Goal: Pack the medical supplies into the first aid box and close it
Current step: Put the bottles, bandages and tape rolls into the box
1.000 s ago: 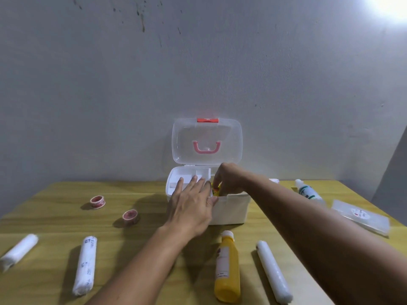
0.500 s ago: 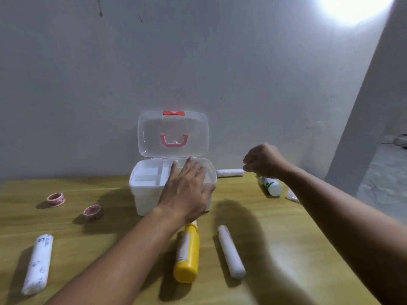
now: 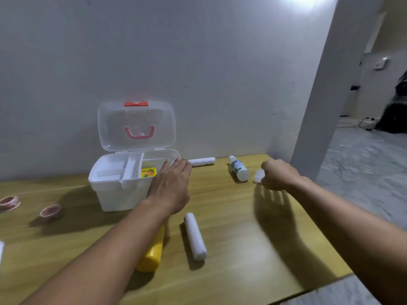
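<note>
The white first aid box (image 3: pixel 114 194) stands open, its clear lid (image 3: pixel 136 124) with a pink handle upright against the wall. A small yellow packet (image 3: pixel 148 172) lies inside. My left hand (image 3: pixel 169 188) rests flat on the box's right front rim and holds nothing. My right hand (image 3: pixel 278 175) is curled over a clear flat case (image 3: pixel 259 176) on the table; only the case's left end shows. Right beside it lies a white bottle (image 3: pixel 239 170) with a green label. A yellow bottle (image 3: pixel 152 252), half hidden under my left forearm, and a white gauze roll (image 3: pixel 195 235) lie in front of the box.
Another white roll (image 3: pixel 202 161) lies by the wall right of the box. Two pink tape rolls (image 3: pixel 50 211) (image 3: pixel 8 202) sit at the left. The wooden table (image 3: pixel 242 249) ends close on the right, beside a wall corner (image 3: pixel 319 106).
My right hand left the box, swung right and came down over the clear case. The yellow packet now lies in the box. My view turned right; my left hand stayed on the box.
</note>
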